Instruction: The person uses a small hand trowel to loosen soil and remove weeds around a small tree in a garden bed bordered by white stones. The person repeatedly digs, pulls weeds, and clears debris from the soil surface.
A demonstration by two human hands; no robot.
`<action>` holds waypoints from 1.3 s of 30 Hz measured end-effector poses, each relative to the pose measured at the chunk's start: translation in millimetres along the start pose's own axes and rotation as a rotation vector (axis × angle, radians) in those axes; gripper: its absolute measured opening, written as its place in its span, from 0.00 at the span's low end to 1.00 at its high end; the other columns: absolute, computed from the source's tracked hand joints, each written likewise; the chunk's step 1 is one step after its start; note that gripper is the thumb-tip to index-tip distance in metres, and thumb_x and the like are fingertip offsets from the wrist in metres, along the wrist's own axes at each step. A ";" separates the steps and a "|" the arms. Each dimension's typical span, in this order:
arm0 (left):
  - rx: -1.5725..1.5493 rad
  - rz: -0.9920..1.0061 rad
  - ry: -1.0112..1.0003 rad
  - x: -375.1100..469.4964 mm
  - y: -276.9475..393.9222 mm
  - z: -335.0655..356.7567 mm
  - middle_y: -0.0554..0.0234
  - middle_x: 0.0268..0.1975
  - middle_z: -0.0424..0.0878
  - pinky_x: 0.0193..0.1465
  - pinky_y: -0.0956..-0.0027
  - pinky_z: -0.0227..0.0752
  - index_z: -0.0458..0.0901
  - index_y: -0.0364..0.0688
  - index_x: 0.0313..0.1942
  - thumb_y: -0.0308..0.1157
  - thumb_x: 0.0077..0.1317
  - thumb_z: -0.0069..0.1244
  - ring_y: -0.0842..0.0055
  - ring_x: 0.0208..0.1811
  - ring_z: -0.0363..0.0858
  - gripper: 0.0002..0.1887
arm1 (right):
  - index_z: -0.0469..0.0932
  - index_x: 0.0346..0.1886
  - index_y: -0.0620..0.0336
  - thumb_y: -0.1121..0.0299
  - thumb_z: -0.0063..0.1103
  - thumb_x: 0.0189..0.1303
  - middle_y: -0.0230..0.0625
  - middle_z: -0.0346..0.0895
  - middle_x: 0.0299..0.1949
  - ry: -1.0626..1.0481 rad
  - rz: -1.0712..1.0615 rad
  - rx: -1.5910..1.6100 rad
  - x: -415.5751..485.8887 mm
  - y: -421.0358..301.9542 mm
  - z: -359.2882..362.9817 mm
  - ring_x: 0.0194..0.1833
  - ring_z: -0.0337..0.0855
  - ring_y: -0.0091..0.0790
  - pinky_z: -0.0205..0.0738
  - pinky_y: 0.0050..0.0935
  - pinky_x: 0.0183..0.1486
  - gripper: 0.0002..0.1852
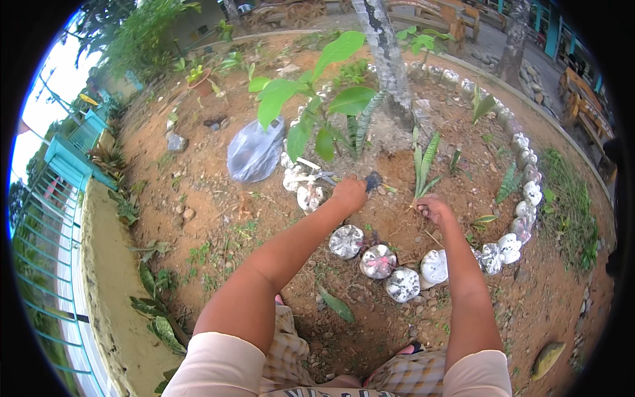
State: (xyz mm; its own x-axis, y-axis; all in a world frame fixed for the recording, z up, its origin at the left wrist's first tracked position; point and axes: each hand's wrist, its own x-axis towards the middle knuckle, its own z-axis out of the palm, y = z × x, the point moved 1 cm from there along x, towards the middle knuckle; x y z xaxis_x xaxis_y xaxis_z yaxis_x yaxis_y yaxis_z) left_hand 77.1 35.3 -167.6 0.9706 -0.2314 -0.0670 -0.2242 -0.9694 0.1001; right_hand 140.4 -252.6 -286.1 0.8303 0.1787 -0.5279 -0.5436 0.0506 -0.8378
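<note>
My left hand (351,193) is closed around a small hand trowel, its handle hidden in my fist. The trowel's dark, soil-smeared blade (373,180) points right, close to the ground. Between the fingers of my right hand (434,208) is the base of a snake plant (424,161). Its striped leaves stand up and away from me, and thin pale roots show by my fingertips. Loose brown soil (397,208) lies between the hands. Just left of my left hand, a pair of scissors (326,175) rests near white-painted bottle bases.
White-painted bottle bases (403,285) edge the bed in a curve. A tree trunk (389,59) and a broad-leaved plant (317,94) stand beyond my hands. A translucent plastic bag (255,149) sits at left. A low wall (106,278) with a turquoise fence runs along the left side.
</note>
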 end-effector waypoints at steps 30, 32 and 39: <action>-0.746 -0.016 -0.191 24.9 67.2 0.2 0.59 0.31 0.85 0.34 0.71 0.78 0.83 0.37 0.39 0.45 0.55 0.64 0.76 0.26 0.83 0.21 | 0.82 0.37 0.60 0.65 0.73 0.45 0.46 0.83 0.33 -0.046 -0.604 -0.917 -59.4 33.5 64.7 0.38 0.84 0.49 0.78 0.41 0.44 0.16; -0.756 0.012 -0.195 20.4 63.3 8.5 0.60 0.30 0.85 0.31 0.71 0.78 0.82 0.36 0.39 0.42 0.56 0.64 0.77 0.24 0.82 0.19 | 0.82 0.36 0.61 0.65 0.72 0.44 0.49 0.83 0.34 -0.051 -0.554 -0.988 -56.9 40.4 69.9 0.39 0.83 0.51 0.77 0.41 0.45 0.15; -0.983 -0.111 -0.172 5.9 45.1 33.0 0.67 0.29 0.83 0.27 0.74 0.77 0.81 0.37 0.40 0.34 0.58 0.64 0.83 0.24 0.78 0.14 | 0.83 0.35 0.63 0.69 0.68 0.45 0.52 0.82 0.33 0.002 -0.583 -1.248 -42.3 49.6 85.0 0.38 0.83 0.54 0.78 0.41 0.44 0.13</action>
State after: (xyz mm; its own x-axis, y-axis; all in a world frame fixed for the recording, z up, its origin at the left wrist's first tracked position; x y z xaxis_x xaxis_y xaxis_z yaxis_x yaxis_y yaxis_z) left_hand 69.8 -12.5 -196.3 0.9382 -0.2279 -0.2605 0.1146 -0.5057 0.8551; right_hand 67.9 -174.1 -293.5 0.8984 0.4352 -0.0596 0.3494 -0.7903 -0.5034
